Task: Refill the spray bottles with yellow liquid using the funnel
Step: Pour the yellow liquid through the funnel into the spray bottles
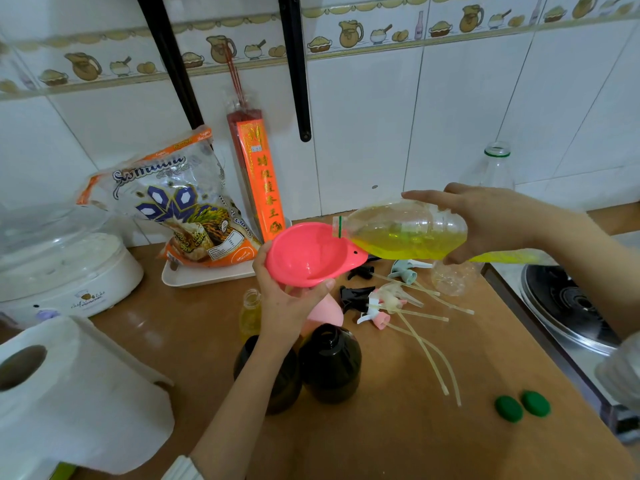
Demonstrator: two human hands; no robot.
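Funnel (306, 254) pinched by left hand (287, 299), right hand (485, 220) gripping tipped bottle (401, 230) (yellow liquid inside)

Left of the hands: a clear plastic rice bag with orange trim (180, 206) standing on a pale rectangular tray (204, 276), and a white steamer with a clear domed lid (59, 265) at the far left. A white paper towel roll (69, 393) lies below the steamer. Behind the hands, an orange packet of red incense sticks (259, 181) leans on the white tiled wall (398, 126). Two round green caps (522, 406) lie side by side on the brown worktop (381, 445), below and to the right. A steel hob burner (568, 303) sits at the far right.
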